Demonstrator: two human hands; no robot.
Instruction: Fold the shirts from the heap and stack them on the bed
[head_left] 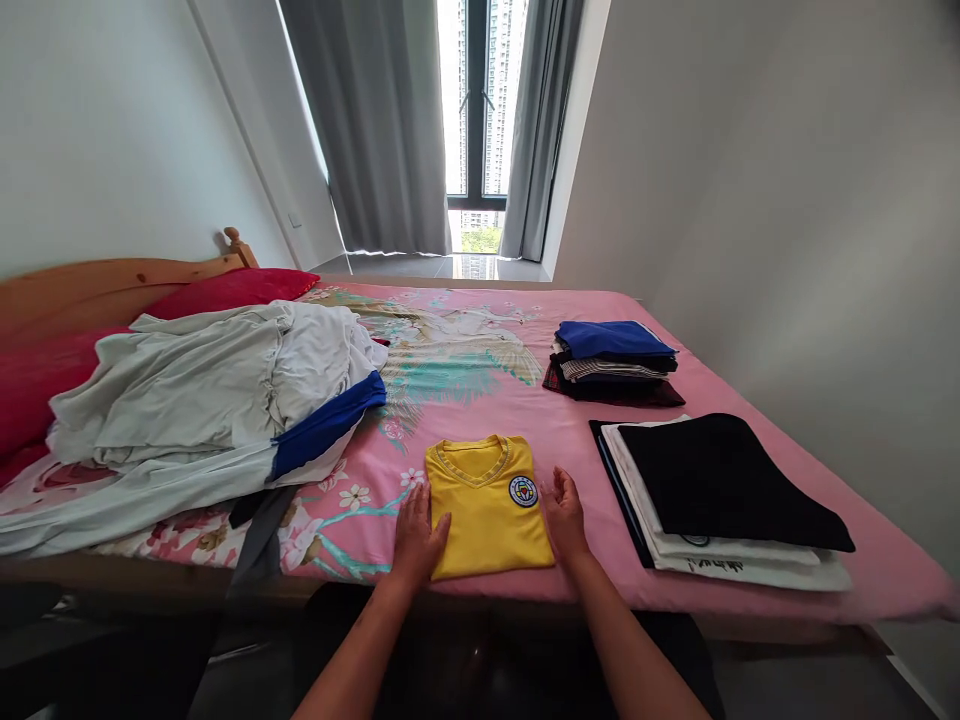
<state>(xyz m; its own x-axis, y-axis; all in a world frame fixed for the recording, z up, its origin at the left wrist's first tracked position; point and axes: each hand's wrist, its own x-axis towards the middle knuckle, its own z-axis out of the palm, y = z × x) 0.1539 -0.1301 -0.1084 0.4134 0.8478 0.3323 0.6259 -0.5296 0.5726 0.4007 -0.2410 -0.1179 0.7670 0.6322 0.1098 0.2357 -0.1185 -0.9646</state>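
A yellow V-neck shirt (484, 525) with a round badge lies folded flat near the bed's front edge, its collar facing away from me. My left hand (420, 535) rests along the shirt's left side, fingers stretched out and the thumb over the fabric. At the opposite side is my right hand (566, 515), upright on its edge with the fingers extended and slightly curved, close beside the shirt. Neither hand grips the cloth.
Right of the shirt lies a stack of folded clothes (727, 480), black on top. Behind it is a smaller pile (615, 350) topped with blue. Loose pale clothes (202, 390) heap on the left, by red pillows (232, 290). A pink floral sheet (465, 390) covers the bed.
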